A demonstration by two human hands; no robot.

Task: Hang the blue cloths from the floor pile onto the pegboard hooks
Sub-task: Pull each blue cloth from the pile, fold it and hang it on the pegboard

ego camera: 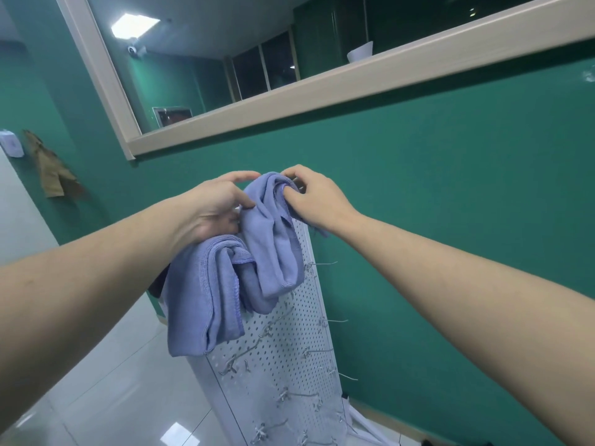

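Both arms reach forward and up, hands meeting at the top of the white pegboard (283, 358). The right hand (317, 196) pinches the bunched top of a blue cloth (273, 239) between thumb and curled fingers. The left hand (215, 204) pinches that cloth's other side, with more blue cloths (203, 294) draped beneath its palm. Bare metal hooks (325, 263) jut from the board below.

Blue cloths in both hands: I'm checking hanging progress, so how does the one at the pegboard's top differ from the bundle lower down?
The upper blue fabric cloth is draped at the top of the white perforated metal pegboard, pinched by the right hand and touched by the left hand's fingertips. The lower blue cloth bundle hangs thicker and longer from under the left hand, on no hook. Both are the same blue and crumpled.
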